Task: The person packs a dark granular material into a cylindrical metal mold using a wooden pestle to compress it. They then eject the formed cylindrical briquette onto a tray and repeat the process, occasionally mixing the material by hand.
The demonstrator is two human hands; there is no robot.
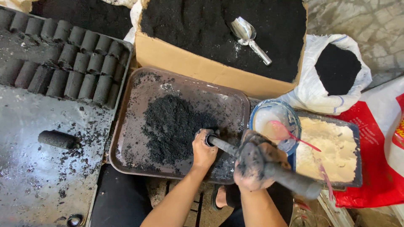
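I see left hand (203,152) clamped on the tube (209,140) mouth, right hand (254,166) gripping its rod (227,147): rigid, heavy-looking, powder-slick metal.

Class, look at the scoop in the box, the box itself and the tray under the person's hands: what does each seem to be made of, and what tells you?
Scoop: polished metal, bright and reflective. Box: plain brown cardboard, matte, with a thin cut edge. Tray: probably plastic or coated metal, dull brown with rounded corners and a fine grid texture; the look leaves it open.
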